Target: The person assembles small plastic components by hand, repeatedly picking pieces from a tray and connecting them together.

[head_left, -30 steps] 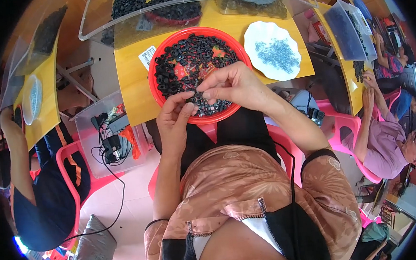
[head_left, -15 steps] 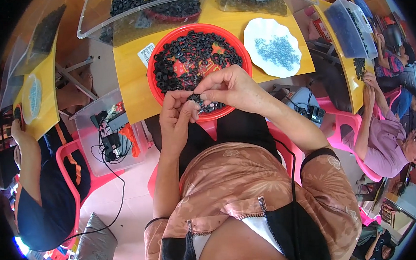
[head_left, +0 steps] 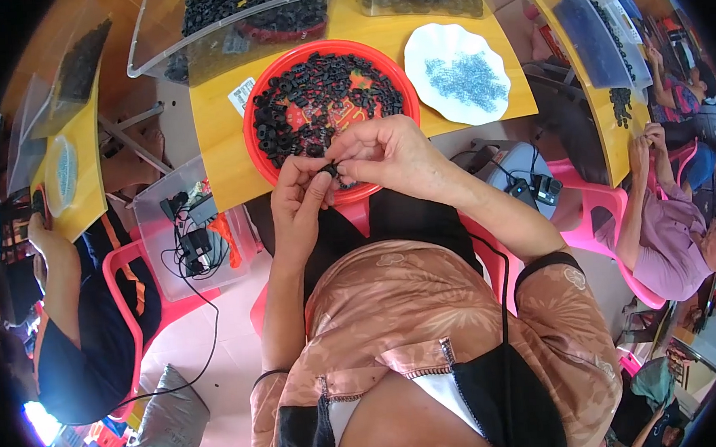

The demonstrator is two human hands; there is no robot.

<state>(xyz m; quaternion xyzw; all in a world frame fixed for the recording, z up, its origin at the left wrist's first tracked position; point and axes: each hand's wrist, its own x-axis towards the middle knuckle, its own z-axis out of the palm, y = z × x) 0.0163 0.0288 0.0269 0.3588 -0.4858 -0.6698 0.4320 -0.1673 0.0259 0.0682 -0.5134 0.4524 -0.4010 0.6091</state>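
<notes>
A round red tray [head_left: 285, 65] full of small black rubber parts [head_left: 319, 96] sits at the near edge of a yellow table [head_left: 223, 125]. My left hand [head_left: 300, 202] and my right hand [head_left: 387, 153] meet over the tray's near rim. Both pinch one small black part [head_left: 328, 171] between their fingertips. My forearms come up from my lap, over a brown patterned shirt.
A white plate [head_left: 457, 74] with small blue-grey pieces lies right of the tray. Clear plastic bins [head_left: 226, 20] of black parts stand behind it. A clear box [head_left: 192, 232] with cables sits on the floor at left. Seated people work on pink chairs at left [head_left: 80, 319] and right [head_left: 666, 232].
Both hands have stayed together over the tray's near rim, fingers shifting slightly around the small black part. The person at left lowered an arm.
</notes>
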